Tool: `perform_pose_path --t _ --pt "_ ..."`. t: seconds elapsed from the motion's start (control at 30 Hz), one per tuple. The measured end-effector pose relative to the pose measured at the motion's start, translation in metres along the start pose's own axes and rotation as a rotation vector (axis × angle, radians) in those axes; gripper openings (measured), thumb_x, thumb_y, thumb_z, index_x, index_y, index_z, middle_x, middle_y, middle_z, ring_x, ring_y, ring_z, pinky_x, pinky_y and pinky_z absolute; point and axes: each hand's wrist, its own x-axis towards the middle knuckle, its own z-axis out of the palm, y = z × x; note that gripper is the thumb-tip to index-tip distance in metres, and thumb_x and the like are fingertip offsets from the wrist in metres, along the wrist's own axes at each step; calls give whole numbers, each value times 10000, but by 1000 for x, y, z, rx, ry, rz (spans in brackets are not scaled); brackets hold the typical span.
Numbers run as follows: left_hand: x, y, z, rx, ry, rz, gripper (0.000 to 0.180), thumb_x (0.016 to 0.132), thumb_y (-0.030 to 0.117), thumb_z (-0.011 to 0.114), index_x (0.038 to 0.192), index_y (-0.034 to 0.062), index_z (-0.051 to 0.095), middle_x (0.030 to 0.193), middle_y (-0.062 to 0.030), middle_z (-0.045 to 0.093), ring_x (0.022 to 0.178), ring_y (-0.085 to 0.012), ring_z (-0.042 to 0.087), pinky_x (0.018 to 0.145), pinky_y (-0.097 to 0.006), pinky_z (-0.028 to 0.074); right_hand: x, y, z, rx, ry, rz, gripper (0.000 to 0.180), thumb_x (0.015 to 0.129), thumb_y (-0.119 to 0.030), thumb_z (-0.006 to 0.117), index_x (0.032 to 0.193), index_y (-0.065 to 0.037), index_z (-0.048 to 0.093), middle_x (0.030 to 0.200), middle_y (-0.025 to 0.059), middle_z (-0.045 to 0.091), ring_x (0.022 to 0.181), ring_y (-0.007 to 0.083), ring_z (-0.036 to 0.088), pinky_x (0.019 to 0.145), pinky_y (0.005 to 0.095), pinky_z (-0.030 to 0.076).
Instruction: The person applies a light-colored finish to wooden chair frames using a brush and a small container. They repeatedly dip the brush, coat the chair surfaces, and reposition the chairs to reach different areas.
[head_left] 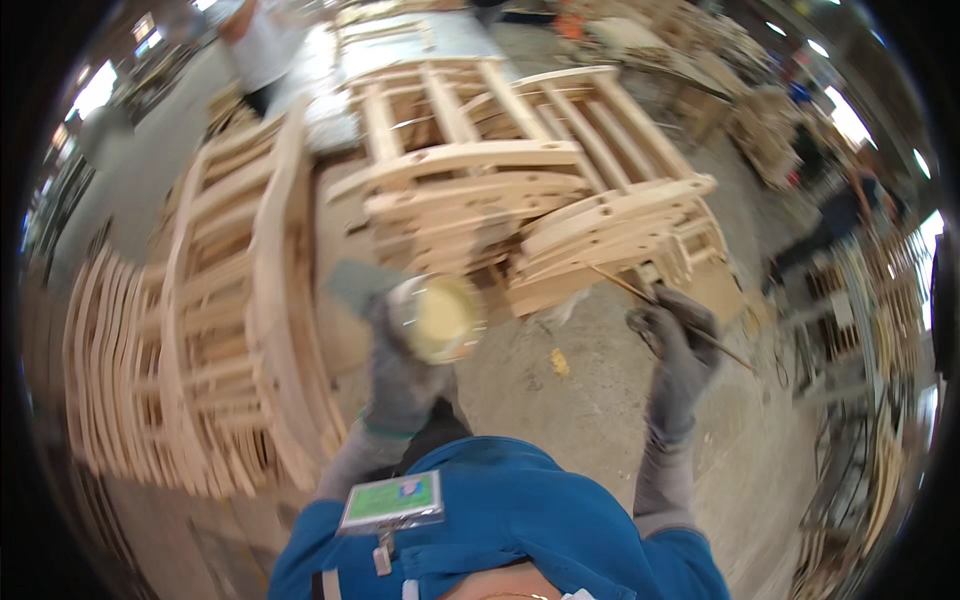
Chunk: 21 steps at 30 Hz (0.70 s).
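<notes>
We see the thin stick (620, 282) running aslant through the right grip (682, 340): its long axis goes from upper left, where one end points at the near edge of the stacked wooden frames (455, 155), to lower right, where the other end juts out past the glove above the concrete floor (590, 420). We see it as straight, slender and brown; whether its tip touches the wood, we cannot tell. The grey-gloved fingers of the right grip are closed around its middle.

To the left of it, well apart, we find the round cup (442, 318) grasped in the left grip (393, 365), which also wears a grey glove. Its mouth opens up toward us, so its long axis points nearly along our line of sight. Inside we make out a pale cream-yellow filling, ringed by a rim that looks translucent; motion blur softens its outline. Just beside the cup we notice a flat grey-green piece (352, 284); we cannot tell whether the left grip holds it too.
</notes>
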Motion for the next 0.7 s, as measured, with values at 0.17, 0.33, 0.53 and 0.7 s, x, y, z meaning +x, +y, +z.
perform_pose_path --t 0.17,0.33,0.53,0.7 --pt "-52 -43 28 -303 -55 -102 611 842 129 568 1345 6 243 1240 -159 465 1082 -262 534 884 -342 489 -47 0 -74 -118 122 -2 109 869 -1 507 915 81 560 826 147 603 648 156 606 590 245 544" --pt "-78 -74 49 -437 -51 -197 687 827 112 627 1371 6 221 1328 -166 393 1207 -274 445 1018 -383 387 -69 -1 -128 -74 179 50 116 887 -35 509 901 75 545 815 131 596 679 142 608 605 215 549" --pt "-77 -14 83 -753 -28 -282 524 932 418 413 1265 14 409 1230 -141 503 1162 -233 491 997 -377 407 -70 -17 -115 -74 -18 44 98 845 26 521 932 63 549 886 148 592 749 176 624 676 268 550" --pt "-68 -10 82 -692 -1 -301 540 941 463 329 1239 28 444 1155 -139 553 1083 -251 548 932 -398 459 -56 -21 -98 131 -176 32 110 823 42 521 932 47 537 934 196 584 804 238 625 732 350 555"
